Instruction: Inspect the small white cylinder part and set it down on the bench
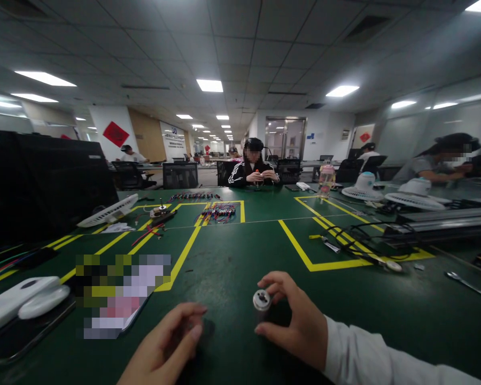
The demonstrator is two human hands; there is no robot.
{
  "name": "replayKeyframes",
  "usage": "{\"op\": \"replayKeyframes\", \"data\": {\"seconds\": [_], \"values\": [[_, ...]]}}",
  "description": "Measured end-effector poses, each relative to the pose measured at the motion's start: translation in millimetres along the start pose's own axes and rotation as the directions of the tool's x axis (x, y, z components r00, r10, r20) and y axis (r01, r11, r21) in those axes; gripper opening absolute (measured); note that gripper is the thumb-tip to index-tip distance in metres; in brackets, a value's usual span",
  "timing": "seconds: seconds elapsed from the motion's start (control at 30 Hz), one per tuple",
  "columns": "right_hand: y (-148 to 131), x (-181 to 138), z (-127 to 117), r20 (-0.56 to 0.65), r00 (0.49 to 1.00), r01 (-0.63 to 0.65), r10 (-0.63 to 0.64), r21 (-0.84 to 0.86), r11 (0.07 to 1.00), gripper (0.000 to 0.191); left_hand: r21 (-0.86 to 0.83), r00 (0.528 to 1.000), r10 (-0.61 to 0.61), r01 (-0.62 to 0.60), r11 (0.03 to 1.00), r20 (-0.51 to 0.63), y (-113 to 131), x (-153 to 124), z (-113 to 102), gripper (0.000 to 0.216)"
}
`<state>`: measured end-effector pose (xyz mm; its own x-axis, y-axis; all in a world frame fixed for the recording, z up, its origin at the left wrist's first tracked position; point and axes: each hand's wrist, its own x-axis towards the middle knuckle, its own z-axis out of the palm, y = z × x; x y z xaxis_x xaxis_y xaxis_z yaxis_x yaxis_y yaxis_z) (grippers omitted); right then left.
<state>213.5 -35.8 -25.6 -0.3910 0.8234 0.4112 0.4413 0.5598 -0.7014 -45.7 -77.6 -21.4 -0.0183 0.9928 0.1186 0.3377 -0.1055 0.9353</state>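
Observation:
A small metal cylinder (262, 301), with a silvery top that has dark holes in it, stands upright on the green tabletop (228, 267). Around it curves my right hand (294, 321), thumb on the near side and index finger on the far side. Its fingers are apart, wider than the cylinder, and whether any of them touches it is hard to make out. To the left of the cylinder, my left hand (170, 342) hovers over the table with loosely bent fingers, thumb and index apart, and nothing visible in it.
Left lie a phone with a blurred screen (128, 305), a white device (22, 299) and a black box (44, 187). Wire bundles (220, 212) lie farther back. Cables (356, 243), metal bars (444, 224) and fan heads (364, 190) are on the right. A person (253, 166) sits opposite.

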Motion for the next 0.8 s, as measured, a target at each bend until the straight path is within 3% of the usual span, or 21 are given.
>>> {"op": "replayKeyframes", "data": {"seconds": [0.13, 0.27, 0.8], "values": [[4.9, 1.4, 4.8, 0.013, 0.999, -0.037, 0.036, 0.096, 0.995, 0.058, 0.101, 0.962, 0.229, -0.245, 0.964, 0.148, 37.5, 12.6, 42.4, 0.023], [4.2, 3.0, 3.6, 0.03, 1.0, -0.002, -0.002, 0.128, 0.992, 0.047, 0.107, 0.933, 0.308, -0.33, 0.938, 0.185, 57.2, 27.1, 66.6, 0.01], [5.3, 2.2, 0.6, 0.071, 0.997, 0.036, -0.044, 0.105, 0.994, 0.046, 0.145, 0.929, 0.328, -0.354, 0.924, 0.173, 57.8, 33.9, 72.6, 0.007]]}}
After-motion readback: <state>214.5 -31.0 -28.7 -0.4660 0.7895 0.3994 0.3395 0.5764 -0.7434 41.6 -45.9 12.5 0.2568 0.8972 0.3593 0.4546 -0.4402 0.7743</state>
